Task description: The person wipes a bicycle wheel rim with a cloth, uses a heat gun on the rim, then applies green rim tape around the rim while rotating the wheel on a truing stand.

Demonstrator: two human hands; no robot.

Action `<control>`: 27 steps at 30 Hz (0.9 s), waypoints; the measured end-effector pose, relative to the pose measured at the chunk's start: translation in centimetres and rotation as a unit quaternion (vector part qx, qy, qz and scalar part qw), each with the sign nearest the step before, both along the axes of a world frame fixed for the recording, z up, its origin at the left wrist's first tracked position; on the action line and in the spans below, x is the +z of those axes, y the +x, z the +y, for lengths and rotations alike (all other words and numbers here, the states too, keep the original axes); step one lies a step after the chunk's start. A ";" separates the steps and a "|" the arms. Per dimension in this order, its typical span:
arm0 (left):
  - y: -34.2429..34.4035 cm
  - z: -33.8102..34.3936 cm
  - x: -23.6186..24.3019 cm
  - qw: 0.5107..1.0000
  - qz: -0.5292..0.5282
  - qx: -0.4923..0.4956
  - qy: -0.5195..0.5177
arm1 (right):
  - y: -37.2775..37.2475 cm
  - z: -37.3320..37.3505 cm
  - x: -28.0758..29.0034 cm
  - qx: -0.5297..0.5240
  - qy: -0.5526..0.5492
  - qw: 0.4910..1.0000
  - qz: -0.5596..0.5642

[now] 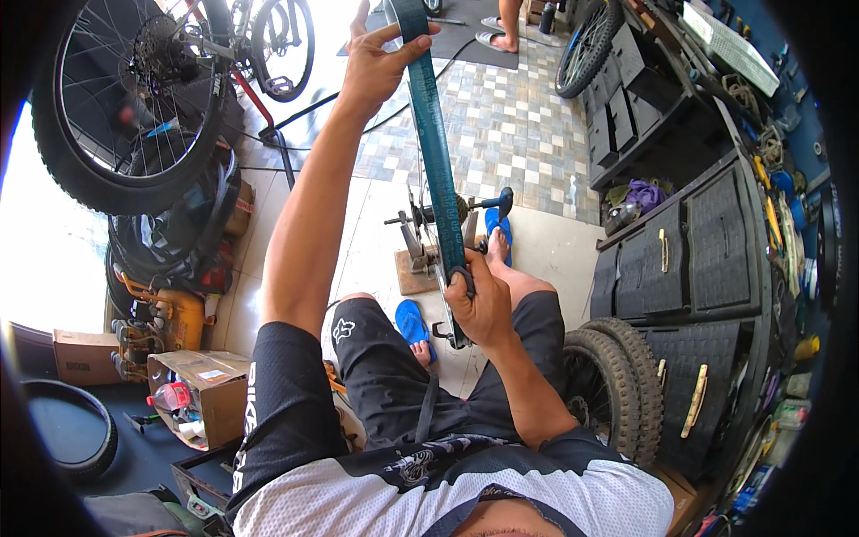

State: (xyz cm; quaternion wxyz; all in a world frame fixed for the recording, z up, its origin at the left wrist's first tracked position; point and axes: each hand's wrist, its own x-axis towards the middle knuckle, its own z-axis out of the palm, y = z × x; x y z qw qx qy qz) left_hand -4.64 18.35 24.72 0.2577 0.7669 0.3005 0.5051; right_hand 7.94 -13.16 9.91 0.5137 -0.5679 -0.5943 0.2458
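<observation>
In front of me stands a bicycle wheel, seen nearly edge-on, with a wide teal strip (436,152) along its rim. My left hand (374,67) grips the far, upper part of the rim, thumb laid across the strip. At the near end of the strip my right hand (483,304) is closed on the rim, its thumb against a small dark piece (463,281) that I cannot make out. The wheel sits in a metal stand (410,240) on a wooden base (415,273). A black-and-blue handle (506,202) sticks out to the right of the hub.
A bicycle's rear wheel (134,94) hangs at upper left, near a yellow-orange machine (182,318) and an open cardboard box (210,394). Knobbly tyres (617,380) stand by my right side, beside black drawers (662,259). Another person's foot (506,42) shows at the far end.
</observation>
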 end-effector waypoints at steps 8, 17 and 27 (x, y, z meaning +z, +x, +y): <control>0.2 0.8 -2.4 0.997 0.020 0.070 0.008 | 0.0 0.1 0.2 0.002 0.009 1.000 0.003; 0.8 0.5 -4.5 0.991 0.052 0.125 -0.001 | 0.1 -0.1 -0.3 -0.003 0.010 1.000 -0.003; 0.1 0.8 -5.5 0.988 0.067 0.139 -0.013 | -0.1 -0.1 -0.6 -0.006 0.018 1.000 -0.018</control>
